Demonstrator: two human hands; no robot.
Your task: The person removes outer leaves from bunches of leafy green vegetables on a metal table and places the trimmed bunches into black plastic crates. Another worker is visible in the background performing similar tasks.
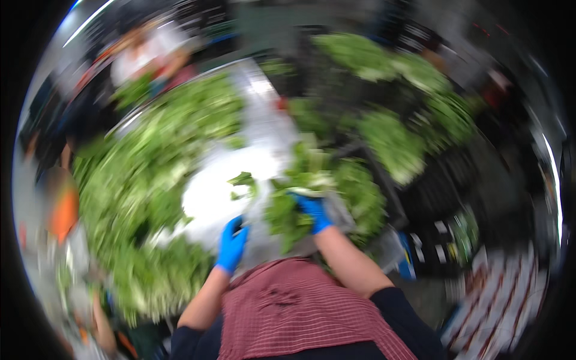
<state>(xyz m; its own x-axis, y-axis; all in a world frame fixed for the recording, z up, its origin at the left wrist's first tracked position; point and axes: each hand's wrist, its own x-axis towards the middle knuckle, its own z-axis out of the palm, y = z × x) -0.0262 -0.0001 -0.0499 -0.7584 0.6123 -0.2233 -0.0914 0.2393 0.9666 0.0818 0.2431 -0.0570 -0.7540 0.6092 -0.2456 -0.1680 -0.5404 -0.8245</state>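
Note:
My left hand (pixel 232 243), in a blue glove, is over the near part of a shiny metal table (pixel 261 121); its thumb and fingers curl towards each other and I see nothing between them. A loose green leaf (pixel 243 179) lies on the metal just beyond it. My right hand (pixel 313 211), also in a blue glove, is shut on a bunch of leafy greens (pixel 288 213) with pale stalks at the table's right edge. The fingers are partly hidden under the leaves, and the picture is blurred by motion.
A large heap of leafy greens (pixel 153 166) covers the table's left side. To the right, dark crates (pixel 387 193) hold more greens (pixel 391 139). Co-workers stand beyond the table and at the left. A stack of pale, striped items (pixel 499 297) is at the lower right.

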